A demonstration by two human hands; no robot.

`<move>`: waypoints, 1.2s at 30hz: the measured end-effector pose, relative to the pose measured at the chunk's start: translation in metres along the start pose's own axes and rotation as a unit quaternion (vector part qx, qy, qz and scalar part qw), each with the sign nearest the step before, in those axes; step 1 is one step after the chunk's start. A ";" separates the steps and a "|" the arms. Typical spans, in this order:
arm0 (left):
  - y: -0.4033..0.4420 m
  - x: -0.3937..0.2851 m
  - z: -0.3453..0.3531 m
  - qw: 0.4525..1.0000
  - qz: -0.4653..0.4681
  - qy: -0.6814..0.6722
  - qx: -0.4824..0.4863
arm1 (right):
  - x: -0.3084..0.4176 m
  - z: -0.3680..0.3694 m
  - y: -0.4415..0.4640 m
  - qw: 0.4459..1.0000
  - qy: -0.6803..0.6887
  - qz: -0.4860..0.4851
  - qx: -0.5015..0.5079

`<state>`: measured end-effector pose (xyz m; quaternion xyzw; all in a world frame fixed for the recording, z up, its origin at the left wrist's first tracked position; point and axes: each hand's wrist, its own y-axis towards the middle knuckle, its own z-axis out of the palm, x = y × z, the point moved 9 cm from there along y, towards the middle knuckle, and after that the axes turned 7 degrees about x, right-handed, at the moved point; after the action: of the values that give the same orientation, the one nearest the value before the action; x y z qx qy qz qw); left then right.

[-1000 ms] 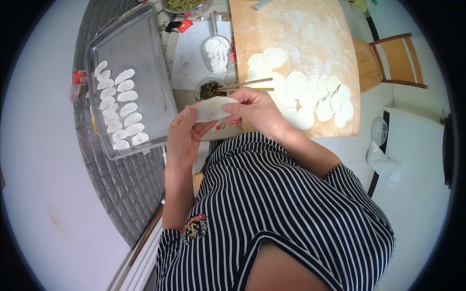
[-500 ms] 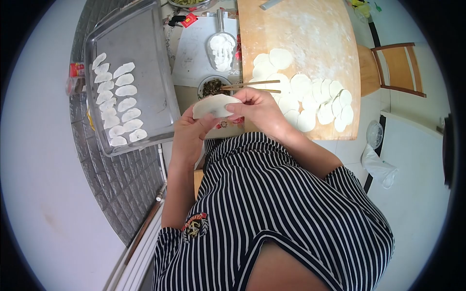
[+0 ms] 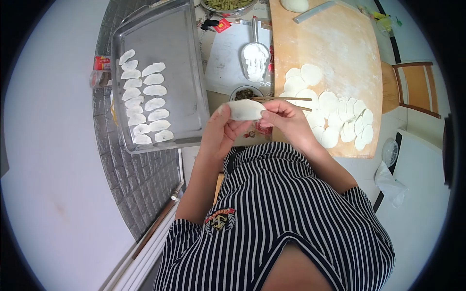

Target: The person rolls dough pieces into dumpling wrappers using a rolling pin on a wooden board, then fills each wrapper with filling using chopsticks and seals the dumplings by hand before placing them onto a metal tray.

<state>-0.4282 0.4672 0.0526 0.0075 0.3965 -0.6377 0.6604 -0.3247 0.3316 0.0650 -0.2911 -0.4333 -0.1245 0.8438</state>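
Note:
A folded dumpling [image 3: 246,110] is held up in front of me, its long side facing the camera. My left hand [image 3: 217,128] pinches its left end, and my right hand [image 3: 285,121] grips the right end between thumb and fingers. Just beyond it is a bowl of dark chopped filling [image 3: 245,93], partly hidden by the dumpling. A pair of chopsticks [image 3: 291,99] reaches from that bowl over the board. Round dough wrappers [image 3: 328,104] lie overlapping on the wooden board [image 3: 340,53] to the right.
At left, a metal tray [image 3: 187,97] holds rows of folded dumplings [image 3: 155,90]. Beyond the filling stands a metal scoop of flour [image 3: 255,60]. A dough lump [image 3: 294,5] and a grey flat bar [image 3: 314,12] lie at the board's far end; a chair [image 3: 417,89] stands right.
The camera view has shifted, so the surroundings appear farther right. Both hands still hold the dumpling; my left thumb has moved from its lower middle to its left end.

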 end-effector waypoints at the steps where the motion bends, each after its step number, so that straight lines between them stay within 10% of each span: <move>1: 0.005 -0.006 -0.008 1.000 0.001 0.002 -0.002 | 0.002 0.000 0.000 1.000 0.001 -0.013 -0.008; 8: 0.061 -0.171 -0.122 0.966 0.213 0.103 -0.103 | 0.010 -0.011 -0.007 0.997 -0.068 0.013 -0.030; 17: 0.156 -0.326 -0.265 0.925 0.162 0.261 -0.225 | 0.017 -0.010 -0.017 0.993 -0.077 0.029 -0.090; 21: 0.151 -0.407 -0.312 0.688 0.283 0.539 -0.394 | 0.043 -0.037 -0.054 0.981 -0.084 -0.018 -0.174; 27: 0.110 -0.324 -0.184 0.832 0.314 0.383 -0.249 | 0.056 -0.174 -0.136 0.877 -0.082 -0.094 -0.464; 36: 0.051 -0.106 -0.066 0.922 0.185 0.312 -0.137 | -0.040 -0.258 -0.145 0.784 -0.377 0.122 -0.478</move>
<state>-0.4056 0.5992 0.0382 0.1882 0.6576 -0.4092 0.6039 -0.2451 0.0596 -0.0288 -0.7314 -0.5630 -0.0924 0.3736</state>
